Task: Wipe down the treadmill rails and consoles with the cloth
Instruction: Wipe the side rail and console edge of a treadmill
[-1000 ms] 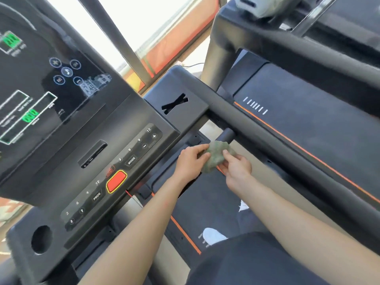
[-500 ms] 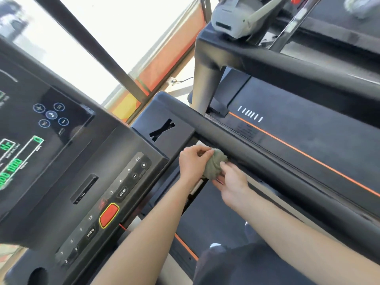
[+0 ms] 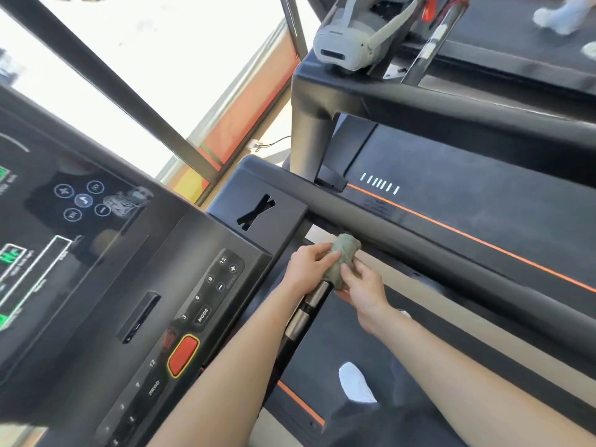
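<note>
A grey-green cloth is wrapped round the far end of a short handlebar with metal sensor bands, just below the console. My left hand pinches the cloth from the left. My right hand grips it from the right and below. The treadmill's long black side rail runs diagonally just beyond the cloth. The console's screen fills the left of the view, with a button strip and a red stop button beneath it.
A neighbouring treadmill with an orange stripe lies to the right. A grey device rests on its console at the top. A window frame crosses behind. My white shoe stands on the belt below.
Both hands with the cloth have slid along the handlebar, baring its metal sensor bands near me. The view has swung so that more of the window and the neighbouring treadmill shows.
</note>
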The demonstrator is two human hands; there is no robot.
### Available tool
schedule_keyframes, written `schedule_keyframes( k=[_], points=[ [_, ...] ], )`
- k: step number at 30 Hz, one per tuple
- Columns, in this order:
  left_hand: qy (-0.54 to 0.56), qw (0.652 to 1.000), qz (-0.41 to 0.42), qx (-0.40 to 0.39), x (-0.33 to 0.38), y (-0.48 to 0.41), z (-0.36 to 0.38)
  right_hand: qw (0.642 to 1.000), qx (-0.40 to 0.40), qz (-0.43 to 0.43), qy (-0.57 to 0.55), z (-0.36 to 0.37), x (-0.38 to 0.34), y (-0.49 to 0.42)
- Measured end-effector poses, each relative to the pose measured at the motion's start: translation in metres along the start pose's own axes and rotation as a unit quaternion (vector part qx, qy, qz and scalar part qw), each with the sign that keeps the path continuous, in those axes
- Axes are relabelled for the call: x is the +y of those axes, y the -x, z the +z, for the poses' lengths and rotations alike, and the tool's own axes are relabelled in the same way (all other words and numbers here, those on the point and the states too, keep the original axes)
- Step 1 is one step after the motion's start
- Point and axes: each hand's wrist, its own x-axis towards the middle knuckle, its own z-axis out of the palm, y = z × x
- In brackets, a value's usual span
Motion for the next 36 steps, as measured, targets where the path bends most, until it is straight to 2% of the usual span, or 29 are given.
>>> schedule_keyframes(
  k=[3,9,15,19,22,27,31,36],
  points=[
    [-0.035,0.999,-0.009,0.003,-0.010,0.012,-0.002,1.000,-0.012,0.005,0.005,0.003,0.017,0.007],
    [-0.019,1.000,-0.015,0.010,-0.035,0.052,-0.011,0.999,-0.044,0.022,-0.008,0.010,0.042,0.030],
    [-0.004,1.000,-0.031,0.001,-0.070,0.096,-0.024,0.992,-0.092,0.086,0.014,0.016,0.073,0.058],
    [-0.031,0.998,-0.056,-0.004,-0.085,0.114,-0.031,0.987,-0.110,0.116,0.025,0.019,0.080,0.066],
    [-0.057,0.997,-0.045,0.025,-0.082,0.115,-0.027,0.991,-0.083,0.109,0.009,0.019,0.077,0.061],
    [-0.080,0.992,-0.007,0.098,-0.043,0.087,-0.009,0.999,-0.010,0.043,-0.027,0.016,0.044,0.034],
    [-0.043,0.993,0.016,0.110,-0.012,0.050,0.005,0.994,0.085,-0.048,0.057,0.008,0.010,0.005],
    [0.014,0.985,0.048,0.163,0.021,0.025,0.014,0.958,0.185,-0.146,0.161,-0.007,-0.028,0.005]
  ],
)
